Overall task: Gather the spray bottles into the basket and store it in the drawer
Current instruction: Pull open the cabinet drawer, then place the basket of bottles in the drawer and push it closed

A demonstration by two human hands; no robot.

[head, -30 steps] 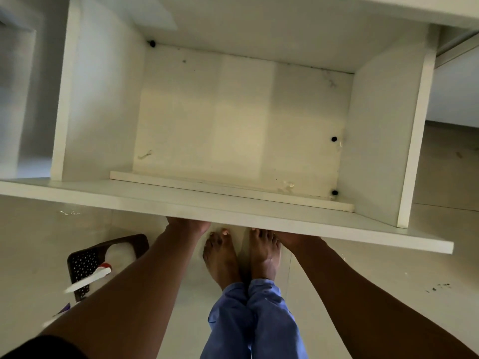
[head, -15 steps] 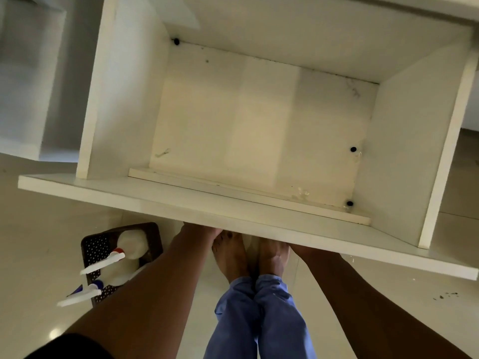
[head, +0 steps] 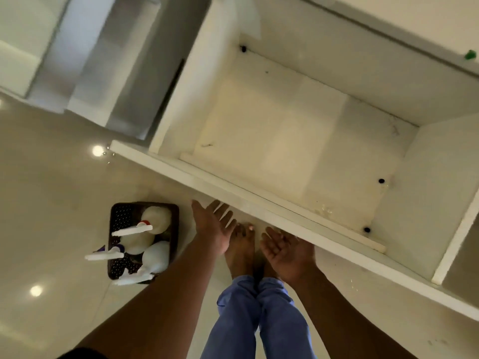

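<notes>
A dark perforated basket (head: 115, 224) stands on the floor at lower left. Three white spray bottles lie in it: one with a red collar (head: 155, 219), one with a purple collar (head: 134, 244), and a third (head: 155, 257) nearest me. The white drawer (head: 298, 141) is pulled out in front of me and has nothing inside. My left hand (head: 211, 225) is palm up with fingers spread, just below the drawer's front panel (head: 259, 206) and right of the basket. My right hand (head: 283, 251) is also palm up and holds nothing, under the same panel.
My bare feet (head: 242, 244) and blue trouser legs (head: 259, 320) are between my arms, under the drawer front. Glossy beige floor tiles (head: 51, 190) spread to the left. White cabinet units (head: 85, 47) stand at the upper left.
Both hands have come off the underside of the drawer front and now show open palms. The view has swung and tilted, so the whole basket is in sight.
</notes>
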